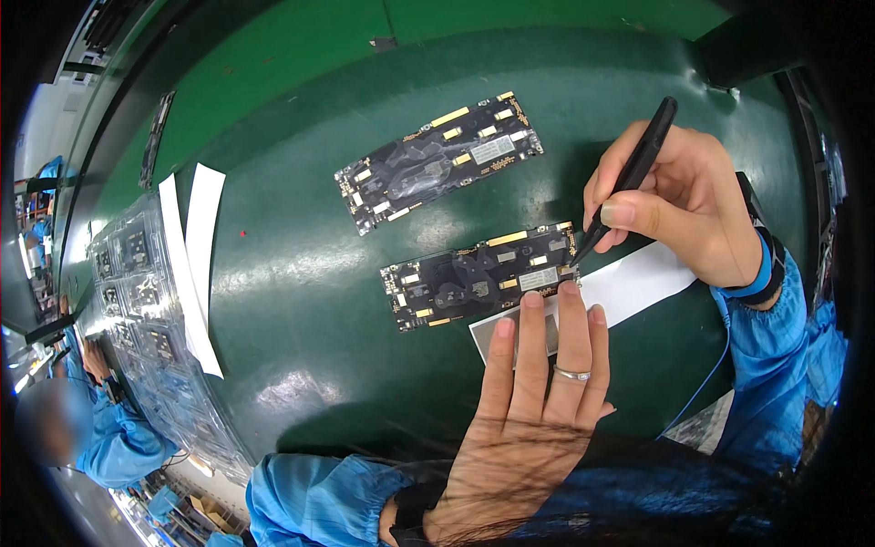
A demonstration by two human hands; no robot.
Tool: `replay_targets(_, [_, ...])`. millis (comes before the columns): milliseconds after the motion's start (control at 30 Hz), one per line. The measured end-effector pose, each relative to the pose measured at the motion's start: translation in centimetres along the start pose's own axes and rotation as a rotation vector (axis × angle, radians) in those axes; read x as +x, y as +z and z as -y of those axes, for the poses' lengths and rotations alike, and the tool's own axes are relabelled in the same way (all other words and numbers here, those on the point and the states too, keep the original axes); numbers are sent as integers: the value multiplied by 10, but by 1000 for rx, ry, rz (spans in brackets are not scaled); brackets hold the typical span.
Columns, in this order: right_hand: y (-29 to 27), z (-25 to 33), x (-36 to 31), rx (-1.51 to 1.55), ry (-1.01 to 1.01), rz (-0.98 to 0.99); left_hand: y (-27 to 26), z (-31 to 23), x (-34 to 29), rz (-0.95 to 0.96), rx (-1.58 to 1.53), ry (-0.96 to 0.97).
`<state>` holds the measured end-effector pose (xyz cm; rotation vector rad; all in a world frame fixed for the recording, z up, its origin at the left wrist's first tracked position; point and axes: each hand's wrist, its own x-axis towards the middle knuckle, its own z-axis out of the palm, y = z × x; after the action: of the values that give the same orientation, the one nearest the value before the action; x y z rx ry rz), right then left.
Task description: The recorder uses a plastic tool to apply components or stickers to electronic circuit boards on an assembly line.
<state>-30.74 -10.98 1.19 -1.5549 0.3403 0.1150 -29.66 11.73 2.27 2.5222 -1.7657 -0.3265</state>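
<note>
My right hand (697, 196) pinches a pair of black tweezers (643, 155), side-on to me. Their fine tip meets the right end of the nearer circuit board (474, 278), a long black board with gold and silver pads. My left hand (533, 410), a ring on one finger, lies flat with fingers stretched out. Its fingertips rest at the board's lower right edge and over a white strip (638, 281) with a grey patch (550, 328). What the tweezers' tip touches is too small to make out.
A similar second board (437, 159) lies farther back on the green table mat (283, 246). White paper strips (202, 273) and clear trays of boards (137, 301) stand at the left. A blue cord (706, 387) runs from my right wristband. Another person's blue sleeve (123, 438) shows far left.
</note>
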Motion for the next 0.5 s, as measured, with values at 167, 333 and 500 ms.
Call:
replay_targets(167, [0,-1,1,-28,-10,1,2,0,0,2,-12,4])
replay_targets(333, [0,-4,2,-18,-40,0,3,0,0,0,-4,6])
replay_targets(500, [0,-2,1,-1,-38,-11,5,0,1,-18,3,9])
